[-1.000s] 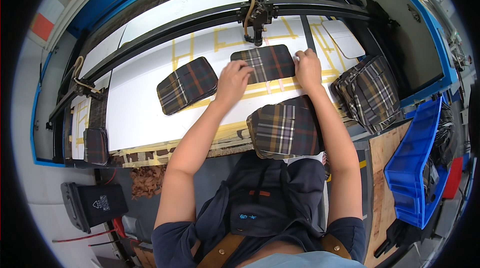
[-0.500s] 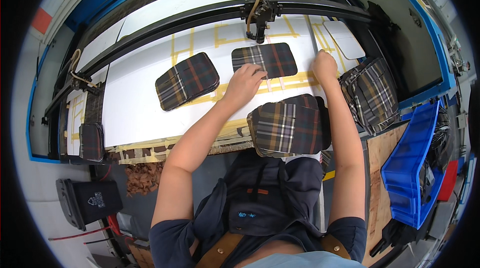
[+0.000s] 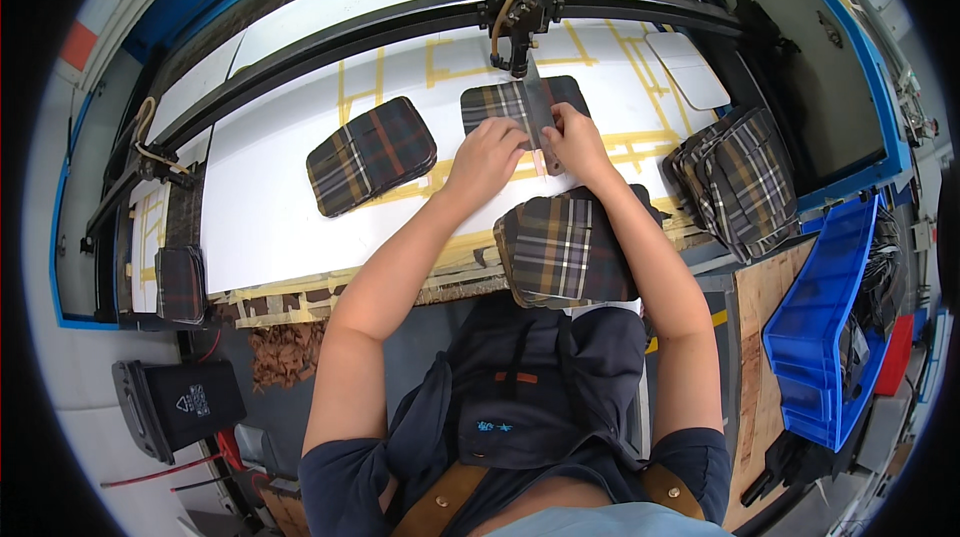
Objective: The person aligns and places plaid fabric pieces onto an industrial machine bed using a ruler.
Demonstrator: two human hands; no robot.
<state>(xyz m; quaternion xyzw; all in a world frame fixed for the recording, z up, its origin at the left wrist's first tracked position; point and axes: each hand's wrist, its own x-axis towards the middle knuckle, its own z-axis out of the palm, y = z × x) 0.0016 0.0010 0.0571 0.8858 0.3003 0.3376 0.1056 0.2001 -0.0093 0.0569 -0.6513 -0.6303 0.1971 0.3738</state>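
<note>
A plaid fabric piece (image 3: 486, 102) with rounded corners lies on the white board (image 3: 270, 207), under the machine head. A grey metal ruler (image 3: 537, 92) rests across it, running from near to far, with its holed near end sticking out past the piece. My left hand (image 3: 487, 159) is at the piece's near edge, its curled fingertips pressed down beside the ruler. On the ruler's right side, my right hand (image 3: 577, 145) grips it between thumb and fingers. Close below my right forearm sits a stack of plaid pieces (image 3: 553, 252), partly covered by that arm.
Another plaid stack (image 3: 372, 155) lies to the left, and a larger one (image 3: 738, 182) at the right edge. A black gantry rail (image 3: 330, 37) with its machine head (image 3: 518, 22) spans the board. A blue bin (image 3: 820, 337) stands at right, a black bin (image 3: 180, 407) lower left.
My right hand has moved left from the board's right side, bringing the metal ruler onto the plaid piece. My left hand has stayed at the piece's near edge.
</note>
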